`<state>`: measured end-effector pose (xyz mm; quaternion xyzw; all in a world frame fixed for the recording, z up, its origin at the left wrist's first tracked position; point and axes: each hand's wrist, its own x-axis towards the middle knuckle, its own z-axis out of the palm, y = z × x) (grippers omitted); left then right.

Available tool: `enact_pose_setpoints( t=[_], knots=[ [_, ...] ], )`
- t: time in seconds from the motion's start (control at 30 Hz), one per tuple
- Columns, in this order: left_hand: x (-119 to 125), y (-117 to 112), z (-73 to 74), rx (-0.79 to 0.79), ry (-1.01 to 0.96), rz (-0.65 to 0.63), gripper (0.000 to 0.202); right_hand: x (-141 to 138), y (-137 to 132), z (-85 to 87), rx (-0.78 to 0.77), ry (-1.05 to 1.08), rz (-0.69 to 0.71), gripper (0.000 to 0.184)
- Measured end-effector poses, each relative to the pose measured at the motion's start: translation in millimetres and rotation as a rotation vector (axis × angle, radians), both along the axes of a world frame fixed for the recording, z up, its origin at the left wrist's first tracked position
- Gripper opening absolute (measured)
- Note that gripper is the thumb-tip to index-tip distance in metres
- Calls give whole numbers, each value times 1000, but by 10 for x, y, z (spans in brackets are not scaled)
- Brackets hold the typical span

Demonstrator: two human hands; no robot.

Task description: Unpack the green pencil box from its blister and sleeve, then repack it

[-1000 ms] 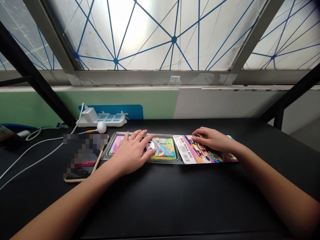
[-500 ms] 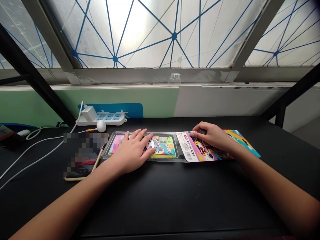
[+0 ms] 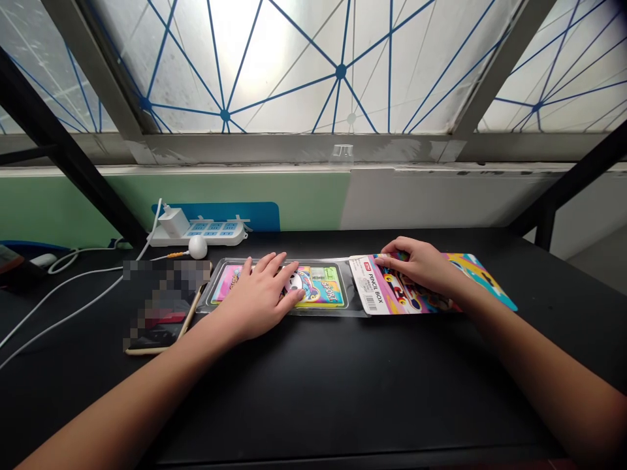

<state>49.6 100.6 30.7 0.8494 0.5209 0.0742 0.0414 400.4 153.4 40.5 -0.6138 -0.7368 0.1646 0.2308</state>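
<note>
A colourful pencil box [image 3: 321,287] lies in a clear plastic blister shell [image 3: 347,294] on the black desk. My left hand [image 3: 262,294] rests on the box with its fingers spread, covering its middle. To the right lies a printed backing card [image 3: 368,281] with a white label reading "PENCIL BOX" and a barcode. Its left edge meets the right end of the shell. My right hand [image 3: 416,264] is on the card, thumb and fingers pressed together at its upper part, and hides some of the printing.
A phone-like object [image 3: 169,323], partly blurred out, lies left of the shell. Behind it are a white power strip [image 3: 215,232] with a plug adapter [image 3: 175,222], a round white knob [image 3: 198,247] and white cables [image 3: 63,294]. A window and wall stand behind the desk [image 3: 313,391].
The backing card has slid slightly to the right with my right hand, baring more of the plastic shell. My left hand stays in place on the pencil box.
</note>
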Motion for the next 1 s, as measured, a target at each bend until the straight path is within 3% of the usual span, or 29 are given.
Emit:
enact_pose_setpoints(
  t=[0.3,0.57,0.67,0.83,0.93,1.0],
  knots=[
    [102,-96,22,-11,-96,-37,56,-375,-164,-76,-76,-30,51,38],
    [267,-296,171,-187,-471,-84,49,-522,-200,-66,-128,2,74,41],
    [202,-250,197,-187,-668,-60,46,-417,-171,-26,-193,-3,89,43],
    [21,0,142,-56,-872,53,42,32,-29,24,-390,-6,100,45],
    [14,76,44,-82,-1006,126,45,231,49,9,-381,-1,106,47],
    [56,57,-20,-100,-1073,111,45,264,73,-9,-334,-7,105,52]
  ],
)
